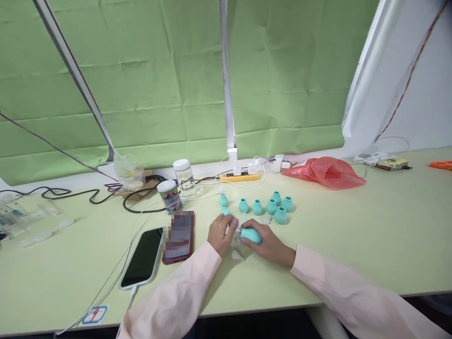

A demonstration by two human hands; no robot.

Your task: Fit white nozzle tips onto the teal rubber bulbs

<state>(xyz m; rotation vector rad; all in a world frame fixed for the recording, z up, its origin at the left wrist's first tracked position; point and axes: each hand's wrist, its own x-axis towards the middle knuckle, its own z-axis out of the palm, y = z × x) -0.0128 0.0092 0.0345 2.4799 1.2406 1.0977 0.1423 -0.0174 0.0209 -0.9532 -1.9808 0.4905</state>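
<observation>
A teal rubber squeeze bulb (251, 235) lies on its side in my right hand (270, 242), its neck pointing left. My left hand (221, 233) pinches a small clear nozzle (238, 231) at that neck, mostly hidden by the fingers. Just beyond my left fingers, another teal bulb (226, 211) is partly covered. A bulb with a clear tip (223, 199) stands upright behind it. Several bulbs without tips, such as this open-necked bulb (281, 215), stand to the right. Small clear pieces (237, 255) lie beneath and around my hands.
Two phones, a white-edged phone (143, 256) and a red-cased phone (179, 238), lie left of my hands. Behind them stand a printed canister (170, 196) and a clear jar (184, 179). Cables, a yellow power strip (240, 177) and a red plastic bag (325, 173) line the back.
</observation>
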